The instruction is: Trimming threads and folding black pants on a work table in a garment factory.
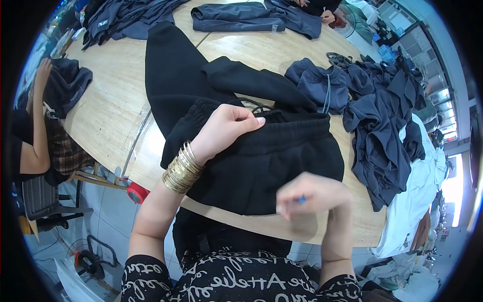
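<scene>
Black sweatpants (261, 171) lie on the wooden table in front of me, with the elastic waistband (294, 128) toward the middle and the legs folded away toward the far side. My left hand (234, 123), with gold bangles on its wrist, pinches the waistband's upper edge between thumb and fingers. A dark drawstring (259, 107) loops just beyond that hand. My right hand (314, 194) is smeared by motion over the near right part of the pants. Its fingers are curled round a small blue object (302, 200), whose kind is too blurred to make out.
Dark grey pants with a drawstring (322, 85) and a heap of grey garments (382, 121) lie at the right. More grey garments (236, 17) are at the far side. Co-workers' hands show at left (43, 75) and far right. A red round thing (137, 193) hangs at the table edge.
</scene>
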